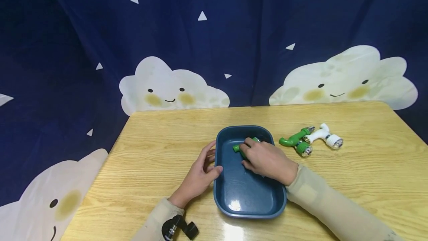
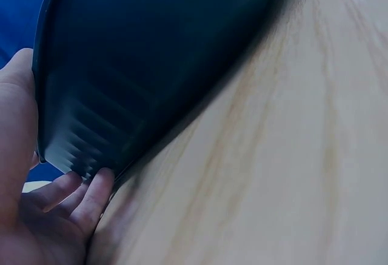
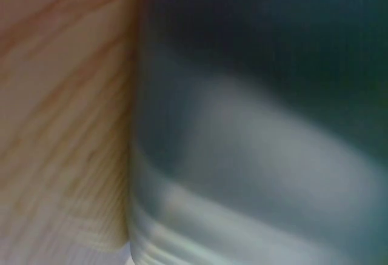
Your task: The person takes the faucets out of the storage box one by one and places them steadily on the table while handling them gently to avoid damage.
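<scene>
A dark blue plastic tub (image 1: 249,217) sits on the wooden table. My left hand (image 1: 198,174) grips its left side, thumb over the rim and fingers against the outer wall. The left wrist view shows those fingers low on the ribbed wall (image 2: 115,107). Inside the tub's far end, my right hand (image 1: 267,159) holds a green faucet (image 1: 236,148), mostly hidden under the fingers. Close to the right wrist camera, the tub's side (image 3: 254,156) is a blur and that hand is out of sight there.
Right of the tub lie another green faucet (image 1: 295,138) and a white faucet (image 1: 322,135), close together. A black wrist mount (image 1: 180,228) is on the left sleeve. A dark blue curtain (image 1: 240,40) with clouds hangs behind the table (image 1: 160,140).
</scene>
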